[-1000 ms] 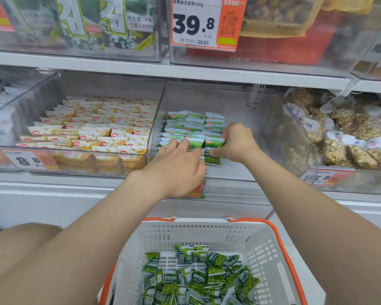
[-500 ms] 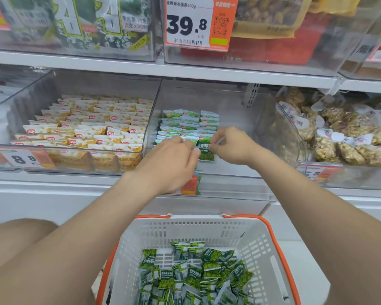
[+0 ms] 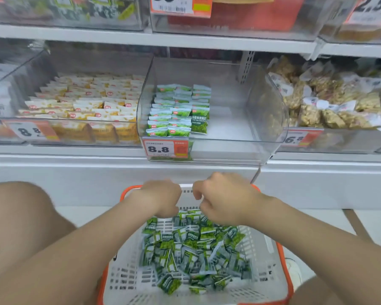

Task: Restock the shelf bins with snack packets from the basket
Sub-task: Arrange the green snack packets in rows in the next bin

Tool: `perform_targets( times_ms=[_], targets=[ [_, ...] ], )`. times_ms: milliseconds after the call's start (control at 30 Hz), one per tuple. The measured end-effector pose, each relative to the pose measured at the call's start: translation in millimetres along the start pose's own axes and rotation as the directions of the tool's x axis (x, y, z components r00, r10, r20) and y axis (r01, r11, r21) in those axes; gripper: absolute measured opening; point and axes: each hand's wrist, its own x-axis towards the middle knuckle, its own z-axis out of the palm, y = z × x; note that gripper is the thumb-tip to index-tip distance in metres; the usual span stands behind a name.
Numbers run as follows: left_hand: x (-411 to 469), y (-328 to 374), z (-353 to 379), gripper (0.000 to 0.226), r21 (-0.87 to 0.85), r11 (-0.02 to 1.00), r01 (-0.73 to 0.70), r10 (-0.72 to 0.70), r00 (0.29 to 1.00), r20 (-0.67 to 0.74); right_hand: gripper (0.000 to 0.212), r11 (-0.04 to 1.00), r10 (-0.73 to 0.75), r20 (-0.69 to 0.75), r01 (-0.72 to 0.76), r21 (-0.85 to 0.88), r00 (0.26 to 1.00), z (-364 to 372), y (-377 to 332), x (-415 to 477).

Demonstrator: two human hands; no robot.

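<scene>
Seen from above, a left hand [image 3: 161, 199] and a right hand [image 3: 224, 200] hang side by side over the far end of a white basket [image 3: 123, 278], fingers curled downward. Whether either grips anything cannot be told. Loose green snack packets [image 3: 185, 249] fill the basket, and more stand in neat rows [image 3: 176, 111] at the left of a clear shelf bin [image 3: 229, 133] above.

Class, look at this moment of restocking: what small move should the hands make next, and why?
Probably dip the left hand and right hand into the basket to gather green packets: neither visibly holds one, and the middle bin is bare on its right side.
</scene>
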Motion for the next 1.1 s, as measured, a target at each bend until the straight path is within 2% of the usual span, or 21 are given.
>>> perform_targets(
  times_ms=[67,167,267,367,500,567,700,800,867,933,1033,1067,1100],
  targets=[
    [18.9,-0.7,30.4,0.019,-0.009,0.999,0.039,-0.038,0.991,0.129,0.02,0.994,-0.057,0.091,0.065,-0.085,0.994,20.6,-8.3,-2.5],
    [43.9,-10.6,81.8,0.008,-0.029,0.993,0.118,-0.11,0.973,0.202,0.013,0.978,-0.126,0.189,0.154,-0.14,0.974,41.9,-18.6,0.4],
    [64.7,-22.4,141.8,0.028,-0.099,0.971,0.218,-0.192,0.956,0.223,0.007,0.966,-0.179,0.251,0.218,-0.138,0.951,51.7,-21.6,8.2],
    [84.6,-29.3,194.6,0.045,-0.176,0.941,0.288,-0.232,0.93,0.284,0.011,0.963,-0.194,0.301,0.239,-0.121,0.934,59.3,-19.2,17.4],
    [110.4,-36.4,239.2,0.083,-0.324,0.866,0.381,-0.271,0.902,0.337,0.011,0.96,-0.205,0.336,0.256,-0.116,0.919,68.0,-16.0,26.1],
    [119.4,-39.5,251.3,0.085,-0.382,0.824,0.418,-0.275,0.885,0.377,0.009,0.96,-0.205,0.359,0.259,-0.11,0.91,72.8,-15.1,28.8],
    [129.8,-36.8,265.7,0.075,-0.338,0.841,0.423,-0.279,0.874,0.399,0.009,0.962,-0.214,0.376,0.261,-0.077,0.901,78.7,-12.7,31.4],
    [128.8,-33.7,269.3,0.042,-0.419,0.823,0.385,-0.245,0.904,0.349,0.009,0.963,-0.207,0.395,0.259,-0.08,0.895,77.7,-10.6,31.2],
    [126.7,-35.2,272.1,0.024,-0.493,0.809,0.319,-0.229,0.945,0.236,0.009,0.964,-0.196,0.4,0.252,-0.09,0.895,76.2,-9.7,31.1],
    [124.7,-35.7,274.7,0.03,-0.555,0.791,0.257,-0.246,0.965,0.096,0.009,0.964,-0.189,0.386,0.245,-0.101,0.903,73.3,-9.1,30.9],
    [118.2,-34.6,260.4,0.059,-0.675,0.708,0.207,-0.338,0.939,-0.067,0.005,0.965,-0.191,0.36,0.242,-0.1,0.913,65.7,-10.3,30.4],
    [114.8,-32.9,254.4,0.057,-0.713,0.679,0.176,-0.356,0.928,-0.109,0.005,0.965,-0.194,0.353,0.242,-0.097,0.915,62.9,-11.4,29.6],
    [109.8,-31.2,246.6,0.046,-0.734,0.664,0.141,-0.368,0.916,-0.157,0.005,0.966,-0.191,0.346,0.239,-0.1,0.918,58.8,-12.3,28.2]
  ],
)
